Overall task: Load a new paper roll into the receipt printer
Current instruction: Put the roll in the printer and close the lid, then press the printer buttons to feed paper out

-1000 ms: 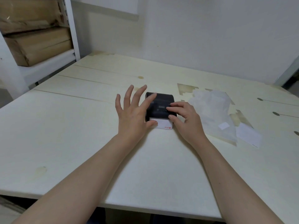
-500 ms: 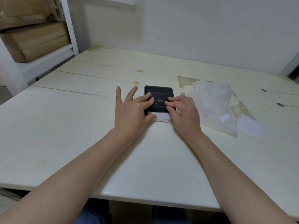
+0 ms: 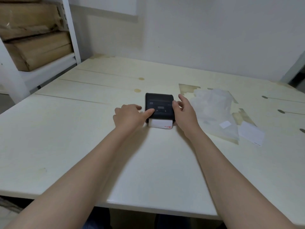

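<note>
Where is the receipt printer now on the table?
In the head view, the receipt printer sits mid-table between the left hand and right hand, left of the clear plastic bag.

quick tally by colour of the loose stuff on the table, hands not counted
Black: 1, the receipt printer
White: 3, the paper strip sticking out of the printer's near side, the small label, the paper slip
Clear: 1, the plastic wrapper
Total: 5
</note>
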Demonstrator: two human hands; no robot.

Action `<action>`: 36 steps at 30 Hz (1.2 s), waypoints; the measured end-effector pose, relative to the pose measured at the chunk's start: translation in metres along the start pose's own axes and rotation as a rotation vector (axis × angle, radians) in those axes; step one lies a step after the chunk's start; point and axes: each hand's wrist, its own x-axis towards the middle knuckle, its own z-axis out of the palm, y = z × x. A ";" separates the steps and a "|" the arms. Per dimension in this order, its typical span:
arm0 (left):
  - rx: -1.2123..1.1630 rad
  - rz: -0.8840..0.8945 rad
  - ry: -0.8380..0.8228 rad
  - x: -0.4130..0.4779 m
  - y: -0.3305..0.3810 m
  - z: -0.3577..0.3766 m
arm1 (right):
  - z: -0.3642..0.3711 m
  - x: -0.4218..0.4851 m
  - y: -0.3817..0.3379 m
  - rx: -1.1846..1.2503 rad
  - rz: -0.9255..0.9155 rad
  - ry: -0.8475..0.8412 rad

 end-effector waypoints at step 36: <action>-0.818 0.116 -0.311 0.016 0.009 -0.016 | -0.011 0.013 -0.023 0.392 -0.076 -0.018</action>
